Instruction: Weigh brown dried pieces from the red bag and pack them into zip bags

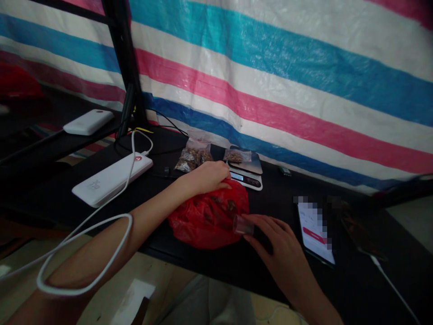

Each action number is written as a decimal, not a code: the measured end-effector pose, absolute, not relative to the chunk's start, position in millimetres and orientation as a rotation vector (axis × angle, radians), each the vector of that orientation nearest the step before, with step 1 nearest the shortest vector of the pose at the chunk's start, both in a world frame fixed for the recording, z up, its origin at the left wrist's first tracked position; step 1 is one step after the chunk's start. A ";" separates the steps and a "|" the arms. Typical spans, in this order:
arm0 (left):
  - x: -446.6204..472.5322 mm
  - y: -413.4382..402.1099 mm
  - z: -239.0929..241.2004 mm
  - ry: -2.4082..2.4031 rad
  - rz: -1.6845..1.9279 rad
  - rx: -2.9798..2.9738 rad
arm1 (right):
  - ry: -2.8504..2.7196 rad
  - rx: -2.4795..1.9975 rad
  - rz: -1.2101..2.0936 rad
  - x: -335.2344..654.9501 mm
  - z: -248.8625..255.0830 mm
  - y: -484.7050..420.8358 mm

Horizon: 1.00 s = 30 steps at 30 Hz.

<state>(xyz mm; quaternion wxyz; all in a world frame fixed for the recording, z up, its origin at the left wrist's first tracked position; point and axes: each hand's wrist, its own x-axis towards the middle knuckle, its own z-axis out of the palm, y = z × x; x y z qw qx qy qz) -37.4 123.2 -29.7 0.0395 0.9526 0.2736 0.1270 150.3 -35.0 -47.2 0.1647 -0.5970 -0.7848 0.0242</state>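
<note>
A red plastic bag (203, 221) sits near the front edge of the black table, its contents mostly hidden. Over its far rim, my left hand (213, 175) is closed on the plastic, fingertips partly out of sight. My right hand (277, 234) pinches a small clear plastic cup (238, 225) against the bag's right side. Just behind the bag stands a white digital scale (255, 182) with a lit display. On its plate rests a small clear bag of brown bits (234, 156). Several similar filled bags (187, 160) lie left of the scale.
A white power bank (111, 178) with a looping white cable (130, 225) lies left; the cable crosses my left forearm. Another white power bank (88, 122) sits farther back. To the right are a lit phone (313, 232) and a dark device (361, 234). Striped sheeting (270, 67) hangs behind.
</note>
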 end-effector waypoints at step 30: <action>-4.5 136.1 -69.1 0.810 0.710 1.620 | -1.772 -2.138 -0.029 142.1 -57.2 9.2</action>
